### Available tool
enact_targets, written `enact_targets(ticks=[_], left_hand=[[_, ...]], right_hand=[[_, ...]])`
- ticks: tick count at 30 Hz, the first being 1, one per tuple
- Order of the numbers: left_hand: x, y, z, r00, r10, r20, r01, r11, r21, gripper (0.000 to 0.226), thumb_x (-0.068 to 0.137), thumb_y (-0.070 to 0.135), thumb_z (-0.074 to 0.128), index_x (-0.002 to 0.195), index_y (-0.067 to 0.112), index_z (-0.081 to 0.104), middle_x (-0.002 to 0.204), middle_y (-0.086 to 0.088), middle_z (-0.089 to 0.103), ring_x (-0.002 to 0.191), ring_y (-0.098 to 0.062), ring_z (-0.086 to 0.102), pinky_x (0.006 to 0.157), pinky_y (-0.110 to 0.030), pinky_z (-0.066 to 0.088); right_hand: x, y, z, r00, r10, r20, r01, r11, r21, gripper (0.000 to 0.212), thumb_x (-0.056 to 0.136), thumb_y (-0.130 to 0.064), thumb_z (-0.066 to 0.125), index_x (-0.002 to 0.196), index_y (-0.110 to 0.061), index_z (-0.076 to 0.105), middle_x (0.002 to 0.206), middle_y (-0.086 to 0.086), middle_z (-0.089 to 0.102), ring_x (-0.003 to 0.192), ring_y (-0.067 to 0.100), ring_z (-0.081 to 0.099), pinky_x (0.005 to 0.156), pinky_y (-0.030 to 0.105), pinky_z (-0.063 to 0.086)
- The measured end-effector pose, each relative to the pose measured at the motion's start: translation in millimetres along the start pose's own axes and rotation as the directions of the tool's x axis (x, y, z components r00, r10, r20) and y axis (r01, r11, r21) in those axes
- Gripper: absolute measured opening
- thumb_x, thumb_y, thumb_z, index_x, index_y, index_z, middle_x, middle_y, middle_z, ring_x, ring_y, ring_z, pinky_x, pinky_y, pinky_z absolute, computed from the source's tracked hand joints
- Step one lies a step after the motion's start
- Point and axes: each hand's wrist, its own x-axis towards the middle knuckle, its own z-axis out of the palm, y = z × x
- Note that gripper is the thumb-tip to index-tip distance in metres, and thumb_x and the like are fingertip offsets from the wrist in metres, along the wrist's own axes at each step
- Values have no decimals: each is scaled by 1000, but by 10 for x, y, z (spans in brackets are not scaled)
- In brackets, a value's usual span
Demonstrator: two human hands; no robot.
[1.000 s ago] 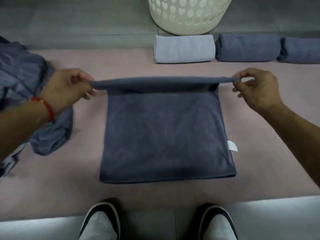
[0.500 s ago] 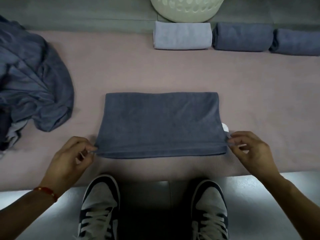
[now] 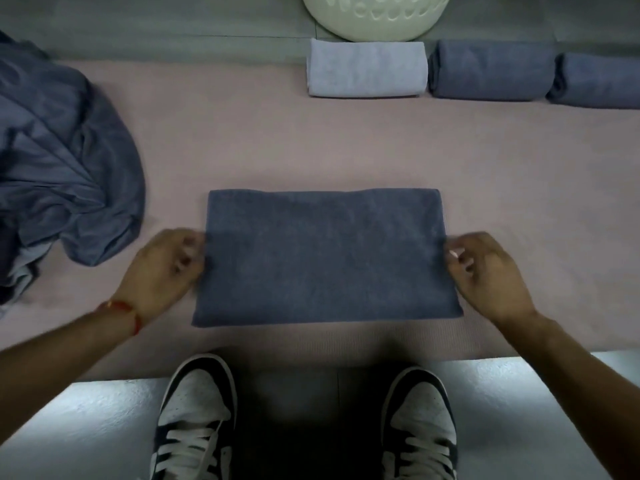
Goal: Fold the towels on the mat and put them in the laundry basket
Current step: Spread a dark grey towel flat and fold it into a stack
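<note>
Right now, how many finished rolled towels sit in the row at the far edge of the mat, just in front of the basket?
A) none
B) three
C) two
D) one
B: a light grey roll and two dark blue rolls lie side by side at the far edge of the mat, in front of the basket.

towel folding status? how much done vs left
Done: three folded towels line the mat's far edge, not yet in the basket. In hand: dark towel, folded flat, left hand and right hand at its sides. Left: unfolded pile, then basket everything.
</note>
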Motion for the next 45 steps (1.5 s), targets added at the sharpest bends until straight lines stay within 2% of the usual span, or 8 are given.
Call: enact_targets(ticks=[6,11,16,22,29,34,38,45], left_hand=[[1039,86,116,932,-362,-17,353,918,-180,28,90,39,70,109,18,71,109,-6,72,104,-30,67,98,-40,53],[1243,87,55,925,-363,110,378,901,-211,15,84,18,80,81,21,65,92,-11,72,84,-26,69,72,-38,63],[1304,82,-182,917,-359,176,400,828,-392,13,91,12,72,82,14,63,80,-8,66,72,-20,63,64,-30,61],[1445,137,-8,885,-461,61,455,832,-318,10,92,19,72,88,14,63,96,-16,68,73,-24,64,58,-31,61],[1240,252,73,987,-151,-61,160,969,188,29,96,23,60,120,8,57,112,-19,62,103,-38,59,88,-39,47],[842,563,403,914,398,72,-362,726,585,54,98,42,39,146,19,45,156,-16,35,140,-42,33,107,-57,32],[743,744,939,902,287,322,-425,717,553,66,100,60,20,160,34,12,169,-6,0,154,-37,-1,115,-70,11],[879,673,945,937,194,289,-334,735,590,82,87,82,16,157,45,-7,167,-2,-15,154,-32,-4,106,-76,14]], right_hand=[[1122,-70,165,956,265,129,-277,957,85,55,101,-37,57,149,-14,41,141,19,54,123,38,57,108,46,44],[1356,-73,137,934,237,268,-235,971,-41,39,94,-22,70,129,-6,63,120,17,64,107,32,61,91,30,43],[1420,71,49,874,408,264,-480,808,343,14,87,-22,81,92,-17,68,105,11,72,103,33,68,95,43,56],[1448,-40,168,889,437,136,-457,853,253,28,93,-26,74,115,-10,70,109,13,72,91,20,62,84,23,46],[1313,-117,279,946,325,2,-323,938,126,36,100,-24,62,130,-5,56,125,19,62,112,34,60,88,26,45],[1029,-621,589,977,-213,-10,203,941,-270,53,101,-38,45,149,-15,44,159,17,34,144,38,35,114,58,29],[871,-1075,1067,874,-340,346,433,869,-240,69,100,-57,16,163,-27,12,171,2,0,157,27,1,122,62,7],[996,-827,1088,923,-220,315,317,900,-300,77,98,-69,14,162,-31,0,170,-1,-8,156,24,-11,120,65,-5]])
